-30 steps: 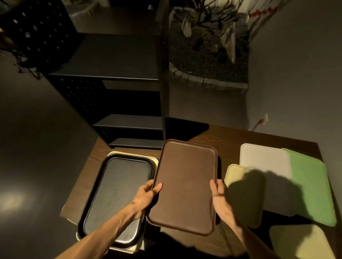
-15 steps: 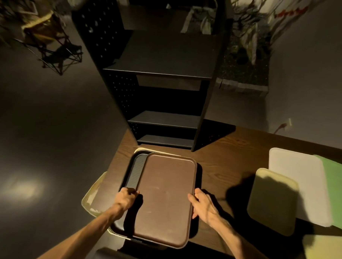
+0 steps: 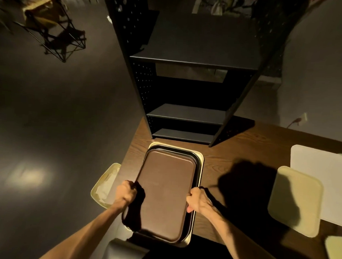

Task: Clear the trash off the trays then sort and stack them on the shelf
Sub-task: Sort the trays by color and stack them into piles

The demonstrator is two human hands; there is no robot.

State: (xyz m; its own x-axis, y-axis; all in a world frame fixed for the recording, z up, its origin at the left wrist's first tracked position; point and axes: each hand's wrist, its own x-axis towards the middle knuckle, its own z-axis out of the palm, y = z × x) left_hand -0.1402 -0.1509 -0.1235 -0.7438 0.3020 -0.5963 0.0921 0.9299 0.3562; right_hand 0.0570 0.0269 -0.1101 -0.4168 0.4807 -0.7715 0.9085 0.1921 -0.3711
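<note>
A brown tray (image 3: 167,189) lies on top of a black tray (image 3: 197,161), which sits in a cream tray (image 3: 201,159) at the table's left end. My left hand (image 3: 126,193) grips the stack's left edge with curled fingers. My right hand (image 3: 196,201) grips its right edge. The black shelf unit (image 3: 190,62) stands just beyond the stack, its shelves bare.
A pale yellow tray (image 3: 293,201), a white tray (image 3: 319,173) and a yellowish one (image 3: 336,253) lie on the wooden table (image 3: 233,160) to the right. A cream bin holding paper (image 3: 106,185) sits below the table's left edge. A dark chair back (image 3: 123,251) is near me.
The brown tray went from held in the air to lying on the black tray. Both hands now curl round the stack's side edges. The view turned toward the shelf.
</note>
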